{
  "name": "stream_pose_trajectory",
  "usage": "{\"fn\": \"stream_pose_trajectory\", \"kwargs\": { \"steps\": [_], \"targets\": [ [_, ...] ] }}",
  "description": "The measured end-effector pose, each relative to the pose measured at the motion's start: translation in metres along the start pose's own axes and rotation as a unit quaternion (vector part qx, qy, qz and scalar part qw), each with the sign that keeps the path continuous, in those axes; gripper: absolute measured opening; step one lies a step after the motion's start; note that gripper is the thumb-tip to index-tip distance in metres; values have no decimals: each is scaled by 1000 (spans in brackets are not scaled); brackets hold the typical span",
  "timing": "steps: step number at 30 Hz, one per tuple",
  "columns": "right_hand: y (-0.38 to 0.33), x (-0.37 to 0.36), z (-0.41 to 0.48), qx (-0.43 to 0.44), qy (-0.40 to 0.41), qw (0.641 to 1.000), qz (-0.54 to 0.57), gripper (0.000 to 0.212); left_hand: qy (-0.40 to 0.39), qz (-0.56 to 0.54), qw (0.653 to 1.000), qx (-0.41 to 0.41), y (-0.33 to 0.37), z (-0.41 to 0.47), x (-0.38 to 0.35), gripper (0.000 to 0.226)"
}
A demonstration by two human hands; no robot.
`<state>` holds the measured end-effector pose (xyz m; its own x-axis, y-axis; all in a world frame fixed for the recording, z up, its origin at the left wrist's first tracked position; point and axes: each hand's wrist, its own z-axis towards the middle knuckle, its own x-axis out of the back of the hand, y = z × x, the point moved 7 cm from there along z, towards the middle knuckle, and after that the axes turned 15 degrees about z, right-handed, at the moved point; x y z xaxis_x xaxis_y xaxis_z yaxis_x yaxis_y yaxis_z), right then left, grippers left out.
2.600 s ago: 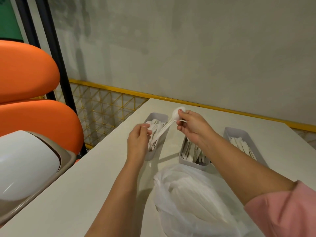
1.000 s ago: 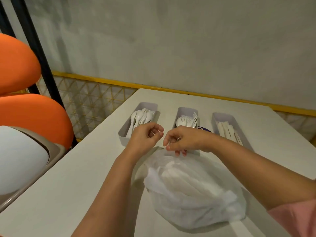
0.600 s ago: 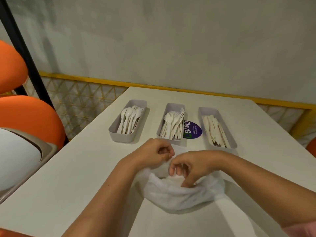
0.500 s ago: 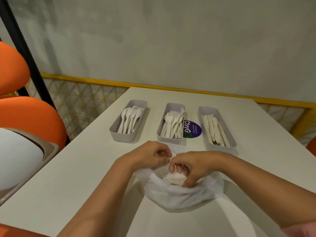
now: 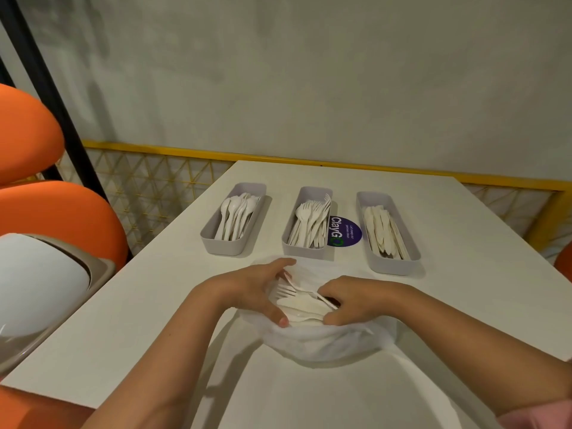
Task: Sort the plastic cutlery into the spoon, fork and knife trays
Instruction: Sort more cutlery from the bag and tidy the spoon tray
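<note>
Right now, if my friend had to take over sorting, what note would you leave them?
Left hand grips the bag at its left edge. Right hand grips the right edge, fingers inside.
Mixed cutlery lies in the open bag.
Spoon tray, fork tray and knife tray stand beyond it, each part-filled.
Left to do: take out each piece and put it in its matching tray.

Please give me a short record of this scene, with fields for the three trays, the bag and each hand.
left tray: spoons
middle tray: forks
right tray: knives
bag: open on the table, cutlery inside
left hand: holds the bag's rim
right hand: curled into the bag's mouth, grip unclear
</note>
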<state>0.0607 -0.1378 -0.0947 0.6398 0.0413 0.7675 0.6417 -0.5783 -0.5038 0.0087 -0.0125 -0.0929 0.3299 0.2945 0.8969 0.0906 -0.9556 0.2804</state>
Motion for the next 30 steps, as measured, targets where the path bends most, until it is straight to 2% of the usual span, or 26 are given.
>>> {"fn": "stream_pose_trajectory", "kwargs": {
  "steps": [5, 10, 13, 16, 19, 22, 25, 28, 30],
  "targets": [
    [6, 5, -5, -6, 18, 999, 32, 25, 17, -34, 999, 10, -4, 2, 0, 107],
    [7, 16, -14, 3, 41, 988, 152, 16, 26, -58, 998, 9, -5, 2, 2, 108],
    [2, 23, -18, 30, 53, 965, 255, 12, 27, -52, 998, 7, -4, 2, 2, 98],
    [-3, 32, -18, 71, 66, 926, 365, 9, 25, -24, 999, -1, -2, 5, 1, 85],
    [-4, 47, -16, 98, 117, 901, 406, 22, 20, -6, 1000, 0, -4, 7, 0, 86],
    [-5, 58, -15, 110, 162, 882, 428, 26, 26, -14, 1000, 7, -5, 7, 2, 74],
    [-8, 65, -17, 130, 187, 860, 457, 23, 76, -72, 995, 2, -3, 8, 11, 52],
    [-14, 68, -17, 142, 193, 845, 477, 21, 199, -134, 971, 0, 3, 5, 32, 26],
    [-17, 69, -15, 149, 197, 839, 486, 21, 253, -183, 950, 1, 8, 2, 42, 27]
  ]
}}
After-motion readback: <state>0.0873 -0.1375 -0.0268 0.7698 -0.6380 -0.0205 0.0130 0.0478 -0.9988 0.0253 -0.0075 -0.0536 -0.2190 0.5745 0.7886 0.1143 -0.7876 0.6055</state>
